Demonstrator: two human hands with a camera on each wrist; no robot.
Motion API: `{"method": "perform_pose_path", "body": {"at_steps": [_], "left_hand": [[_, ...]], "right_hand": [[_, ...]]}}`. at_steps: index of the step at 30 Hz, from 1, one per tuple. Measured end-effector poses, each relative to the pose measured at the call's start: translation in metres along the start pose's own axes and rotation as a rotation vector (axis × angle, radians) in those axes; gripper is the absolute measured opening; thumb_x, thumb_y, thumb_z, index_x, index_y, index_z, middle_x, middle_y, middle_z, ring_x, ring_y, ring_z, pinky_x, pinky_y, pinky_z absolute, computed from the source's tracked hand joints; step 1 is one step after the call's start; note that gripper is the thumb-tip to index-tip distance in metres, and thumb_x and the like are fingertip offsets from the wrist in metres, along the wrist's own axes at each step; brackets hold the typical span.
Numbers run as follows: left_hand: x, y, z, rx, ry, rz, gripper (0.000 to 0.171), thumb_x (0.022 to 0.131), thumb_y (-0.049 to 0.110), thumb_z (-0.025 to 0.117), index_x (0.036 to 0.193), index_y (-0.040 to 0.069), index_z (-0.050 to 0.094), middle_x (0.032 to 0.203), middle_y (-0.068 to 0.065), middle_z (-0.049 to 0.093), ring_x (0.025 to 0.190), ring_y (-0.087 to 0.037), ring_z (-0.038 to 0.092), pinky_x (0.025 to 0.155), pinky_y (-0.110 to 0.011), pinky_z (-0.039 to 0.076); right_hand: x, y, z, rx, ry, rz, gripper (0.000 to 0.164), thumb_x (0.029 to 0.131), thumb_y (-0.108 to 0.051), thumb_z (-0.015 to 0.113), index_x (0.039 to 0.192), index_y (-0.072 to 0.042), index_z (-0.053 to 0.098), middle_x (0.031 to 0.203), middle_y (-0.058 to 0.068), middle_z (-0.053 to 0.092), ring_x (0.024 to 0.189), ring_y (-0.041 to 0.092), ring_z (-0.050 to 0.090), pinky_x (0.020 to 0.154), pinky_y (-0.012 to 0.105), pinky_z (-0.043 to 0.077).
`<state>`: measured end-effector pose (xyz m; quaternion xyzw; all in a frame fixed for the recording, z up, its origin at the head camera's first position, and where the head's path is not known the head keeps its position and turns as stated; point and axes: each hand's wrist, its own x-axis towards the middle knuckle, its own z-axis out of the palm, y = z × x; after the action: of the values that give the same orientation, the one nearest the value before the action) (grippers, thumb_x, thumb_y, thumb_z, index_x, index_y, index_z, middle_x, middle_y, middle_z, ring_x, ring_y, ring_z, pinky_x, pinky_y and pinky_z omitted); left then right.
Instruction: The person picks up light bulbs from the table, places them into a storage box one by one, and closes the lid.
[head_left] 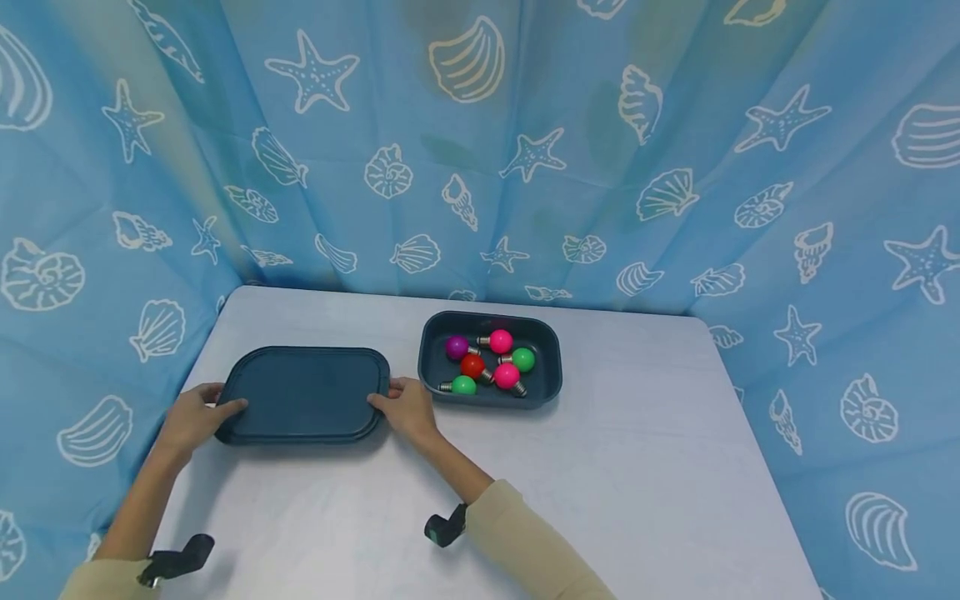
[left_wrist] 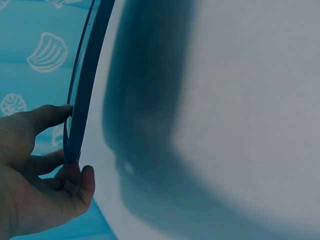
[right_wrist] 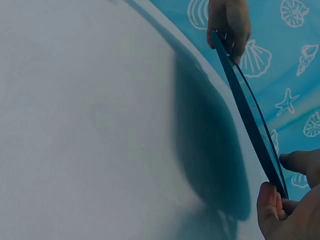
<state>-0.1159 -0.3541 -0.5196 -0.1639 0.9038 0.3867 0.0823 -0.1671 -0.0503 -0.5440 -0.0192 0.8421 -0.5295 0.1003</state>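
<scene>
A dark blue-grey lid (head_left: 306, 392), flat with rounded corners, is held above the white table by both hands. My left hand (head_left: 193, 419) pinches its left end, thumb on top and fingers beneath, as the left wrist view shows at the lid's edge (left_wrist: 82, 90). At the other end my right hand (head_left: 407, 408) grips it the same way. The lid (right_wrist: 250, 117) casts a shadow on the table in the right wrist view. Right of it stands an open box (head_left: 551, 387) of the same colour, with several small coloured bulbs inside, among them a red bulb (head_left: 472, 366) and a purple bulb (head_left: 457, 347).
The white table (head_left: 637, 467) reaches back to a blue curtain (head_left: 465, 225) printed with shells and starfish, which also hangs along both sides. The box sits near the table's back edge, close beside my right hand.
</scene>
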Motion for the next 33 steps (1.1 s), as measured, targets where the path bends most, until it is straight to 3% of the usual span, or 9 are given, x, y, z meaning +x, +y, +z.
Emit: {"method": "perform_pose_path", "body": {"at_steps": [5,6,12,13,17,21,25,28,33], "left_hand": [[0.009,-0.002,-0.005,-0.029,0.039,0.044,0.073,0.099,0.028,0.061,0.14,-0.024,0.032,0.137,-0.045,0.034,0.123,-0.057,0.037,0.097,-0.066,0.039],[0.016,-0.008,-0.003,-0.02,0.058,0.049,0.074,0.099,0.031,0.063,0.14,-0.023,0.034,0.137,-0.043,0.037,0.124,-0.056,0.039,0.09,-0.062,0.045],[0.07,-0.073,0.019,0.03,0.147,0.096,0.089,0.091,0.06,0.062,0.141,-0.012,0.044,0.131,-0.032,0.049,0.118,-0.049,0.048,0.083,-0.056,0.051],[0.075,-0.078,0.023,0.032,0.149,0.105,0.091,0.09,0.063,0.061,0.141,-0.011,0.045,0.131,-0.032,0.05,0.117,-0.048,0.049,0.088,-0.06,0.048],[0.084,-0.082,0.031,0.017,0.132,0.121,0.089,0.089,0.062,0.065,0.14,-0.008,0.048,0.127,-0.03,0.052,0.111,-0.046,0.052,0.085,-0.059,0.049],[0.083,-0.073,0.04,0.007,0.149,0.167,0.085,0.085,0.066,0.065,0.132,-0.004,0.053,0.117,-0.024,0.058,0.102,-0.038,0.058,0.079,-0.05,0.052],[0.035,-0.001,0.027,-0.043,0.079,0.164,0.072,0.09,0.05,0.071,0.124,-0.011,0.053,0.111,-0.029,0.058,0.098,-0.042,0.058,0.079,-0.051,0.05],[0.011,0.043,0.022,-0.072,0.042,0.151,0.064,0.088,0.037,0.076,0.119,-0.014,0.052,0.105,-0.03,0.057,0.091,-0.041,0.056,0.074,-0.051,0.049],[0.031,0.044,0.042,-0.084,0.109,0.18,0.059,0.082,0.042,0.082,0.109,-0.005,0.058,0.092,-0.017,0.058,0.077,-0.03,0.055,0.058,-0.049,0.048]], "right_hand": [[-0.001,-0.008,-0.011,0.001,0.016,-0.046,0.036,0.087,-0.023,0.08,0.106,0.006,0.071,0.082,0.003,0.068,0.072,0.009,0.06,0.064,0.023,0.052],[-0.002,-0.01,-0.014,0.0,0.019,-0.057,0.034,0.087,-0.023,0.08,0.103,0.005,0.071,0.08,0.002,0.068,0.07,0.009,0.06,0.062,0.023,0.051],[-0.002,-0.016,-0.034,-0.035,0.026,-0.093,0.032,0.085,-0.025,0.082,0.099,0.002,0.072,0.075,0.0,0.067,0.064,0.009,0.059,0.056,0.022,0.049],[-0.002,-0.016,-0.039,-0.033,0.021,-0.09,0.033,0.085,-0.025,0.082,0.1,0.003,0.072,0.075,0.001,0.067,0.064,0.01,0.06,0.057,0.022,0.05],[0.001,-0.017,-0.057,-0.028,-0.011,-0.046,0.037,0.085,-0.026,0.082,0.106,0.002,0.071,0.078,0.002,0.069,0.062,0.012,0.064,0.06,0.024,0.054],[0.004,-0.014,-0.074,-0.02,-0.038,-0.018,0.036,0.084,-0.025,0.083,0.105,0.002,0.072,0.08,0.004,0.071,0.063,0.014,0.067,0.063,0.027,0.057],[0.006,-0.009,-0.091,-0.025,-0.056,-0.002,0.031,0.083,-0.023,0.083,0.1,0.002,0.072,0.079,0.005,0.071,0.062,0.015,0.069,0.062,0.027,0.058],[0.004,-0.006,-0.105,-0.027,-0.06,0.016,0.03,0.083,-0.021,0.083,0.097,0.002,0.071,0.077,0.005,0.07,0.063,0.016,0.07,0.063,0.029,0.059],[0.0,-0.003,-0.129,-0.027,-0.048,0.012,0.03,0.085,-0.021,0.082,0.099,0.002,0.069,0.08,0.008,0.068,0.065,0.017,0.069,0.065,0.03,0.059]]}}
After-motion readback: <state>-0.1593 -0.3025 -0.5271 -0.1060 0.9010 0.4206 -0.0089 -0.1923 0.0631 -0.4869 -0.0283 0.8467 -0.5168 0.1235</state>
